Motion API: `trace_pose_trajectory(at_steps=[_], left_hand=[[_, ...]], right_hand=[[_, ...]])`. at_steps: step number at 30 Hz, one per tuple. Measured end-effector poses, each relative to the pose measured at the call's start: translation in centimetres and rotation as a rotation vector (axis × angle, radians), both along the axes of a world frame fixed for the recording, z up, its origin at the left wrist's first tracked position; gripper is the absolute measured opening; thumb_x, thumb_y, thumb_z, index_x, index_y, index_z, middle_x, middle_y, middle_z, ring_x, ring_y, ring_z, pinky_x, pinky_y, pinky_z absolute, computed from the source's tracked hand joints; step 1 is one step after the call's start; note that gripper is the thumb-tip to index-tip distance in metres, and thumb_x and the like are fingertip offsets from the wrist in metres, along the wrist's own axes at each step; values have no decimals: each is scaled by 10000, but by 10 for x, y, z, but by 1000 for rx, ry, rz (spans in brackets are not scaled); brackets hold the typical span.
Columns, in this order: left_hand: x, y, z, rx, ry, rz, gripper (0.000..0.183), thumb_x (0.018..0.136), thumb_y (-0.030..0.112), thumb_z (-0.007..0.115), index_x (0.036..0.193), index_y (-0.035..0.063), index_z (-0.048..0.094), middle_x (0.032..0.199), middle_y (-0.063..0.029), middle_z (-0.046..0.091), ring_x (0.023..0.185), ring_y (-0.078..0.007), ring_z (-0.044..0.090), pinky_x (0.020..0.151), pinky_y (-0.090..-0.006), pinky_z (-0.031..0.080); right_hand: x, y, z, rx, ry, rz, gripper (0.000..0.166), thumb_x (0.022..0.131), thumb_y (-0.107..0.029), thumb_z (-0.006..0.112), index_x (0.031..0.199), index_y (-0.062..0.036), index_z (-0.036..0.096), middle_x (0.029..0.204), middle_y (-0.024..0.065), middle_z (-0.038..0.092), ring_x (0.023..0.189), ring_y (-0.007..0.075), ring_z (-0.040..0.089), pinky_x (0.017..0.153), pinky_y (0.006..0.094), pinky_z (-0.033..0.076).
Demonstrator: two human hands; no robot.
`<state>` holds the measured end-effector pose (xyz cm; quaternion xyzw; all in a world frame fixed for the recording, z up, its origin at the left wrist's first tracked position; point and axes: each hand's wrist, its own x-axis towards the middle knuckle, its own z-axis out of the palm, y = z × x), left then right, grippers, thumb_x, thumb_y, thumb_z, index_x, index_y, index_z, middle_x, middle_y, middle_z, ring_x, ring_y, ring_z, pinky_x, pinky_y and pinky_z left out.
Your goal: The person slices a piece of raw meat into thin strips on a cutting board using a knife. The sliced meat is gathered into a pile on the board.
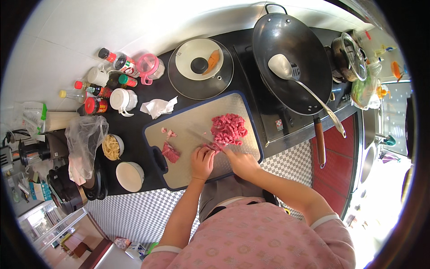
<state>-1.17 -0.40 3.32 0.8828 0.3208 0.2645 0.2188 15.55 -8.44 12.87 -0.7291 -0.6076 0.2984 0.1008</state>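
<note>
My right hand (244, 164) is closed around the handle of a kitchen knife, whose thin blade (200, 135) points up and left over the cutting board (188, 175). The fingers of my left hand (202, 163) are curled down on a small piece of raw red meat (215, 147) beside the blade. A heap of cut raw meat (229, 128) lies just beyond both hands. Left of my left hand rests a larger chunk of meat (170, 152), with a few pale trimmings (169, 133) above it. The knife handle is mostly hidden in my grip.
A large wok (302, 37) with a metal ladle (280, 66) sits on the stove at right; its wooden handle (319, 141) juts past the counter edge. A pan lid (181, 84) lies behind the board. Two bowls (130, 177) and several seasoning containers (123, 101) stand at left.
</note>
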Motion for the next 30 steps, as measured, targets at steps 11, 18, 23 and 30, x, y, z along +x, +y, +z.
trace_pose_trajectory(at_steps=[11, 18, 23, 30], left_hand=[[-10, -5, -17, -23, 64, 4, 358, 724, 74, 595, 1077, 22, 564, 1092, -174, 542, 1003, -388, 472, 873, -472, 384], [-12, -4, -16, -72, 51, -18, 317, 724, 66, 586, 1034, 8, 566, 1087, -200, 530, 979, -402, 481, 849, -483, 384], [-11, -3, -19, -7, 50, -12, 288, 721, 71, 589, 1001, 7, 562, 1057, -197, 536, 949, -403, 486, 828, -490, 390], [-10, -4, -14, -45, 39, -18, 284, 725, 102, 615, 992, 19, 564, 1011, -182, 541, 983, -390, 490, 839, -484, 398]], right_hand=[[3, -40, 15, -158, 100, 60, 509, 757, -65, 518, 1253, -60, 405, 728, 175, 611, 619, 347, 628, 529, 429, 514], [-18, 8, -4, -124, 69, 96, 417, 745, -76, 559, 1131, -27, 410, 689, 163, 618, 625, 332, 645, 513, 410, 522], [-12, -16, -6, -15, 111, 45, 491, 736, -80, 563, 1193, -40, 388, 663, 160, 609, 597, 335, 636, 505, 424, 515], [-24, 18, -17, -20, -4, 104, 328, 772, -109, 541, 1069, -29, 426, 638, 133, 615, 555, 283, 644, 454, 383, 515]])
